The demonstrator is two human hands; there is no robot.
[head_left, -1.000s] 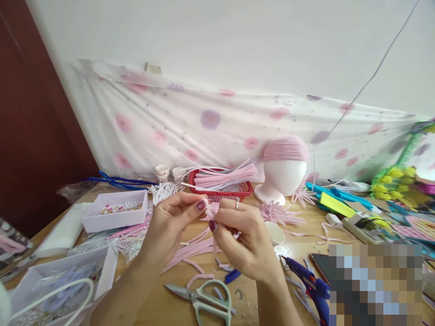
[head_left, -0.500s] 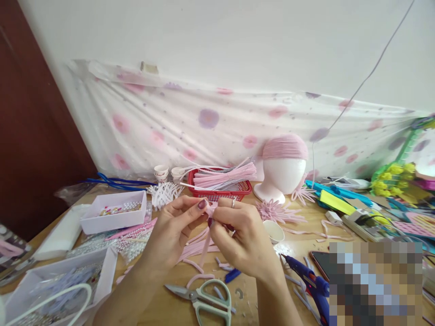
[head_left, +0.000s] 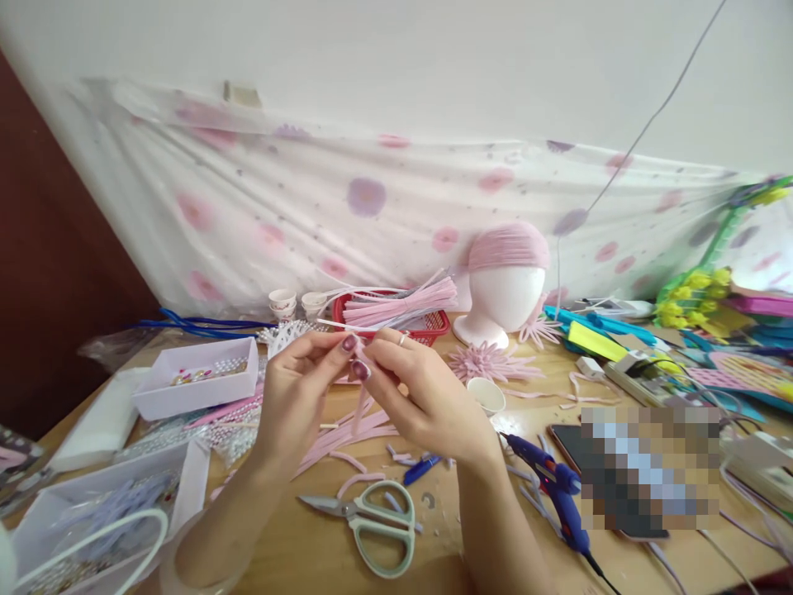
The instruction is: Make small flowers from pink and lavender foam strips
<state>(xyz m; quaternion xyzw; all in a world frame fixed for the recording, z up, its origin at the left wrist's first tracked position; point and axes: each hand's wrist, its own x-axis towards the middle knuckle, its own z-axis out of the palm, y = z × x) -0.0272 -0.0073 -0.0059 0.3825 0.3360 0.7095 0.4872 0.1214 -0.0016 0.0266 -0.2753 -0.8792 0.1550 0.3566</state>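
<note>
My left hand (head_left: 291, 397) and my right hand (head_left: 427, 397) meet above the middle of the table, thumbs and fingers pinching the same pink pipe cleaner (head_left: 358, 413). One end of it dangles below the fingertips; the pinched part is mostly hidden. Behind and below lie more loose pink pipe cleaners (head_left: 328, 442). Green-handled scissors (head_left: 379, 486) rest on the table under the hands, blades pointing left, near a blue pen or marker (head_left: 422, 468). To the right of my right hand are a small white cup (head_left: 486, 397) and a pink flower-like bundle (head_left: 489, 362).
A white foam head (head_left: 505, 297) wrapped in pink stands behind, beside a red basket (head_left: 434, 335) of pipe cleaners. A blue glue gun (head_left: 551, 487) and a phone (head_left: 625, 529) lie right. White boxes (head_left: 198, 397) with beads stand left. Stacked paper cups (head_left: 282, 304) are at the back.
The whole view has shifted, so things appear higher and slightly left. My right fingers have changed position a little on the pink pipe cleaner; both hands keep their pinch.
</note>
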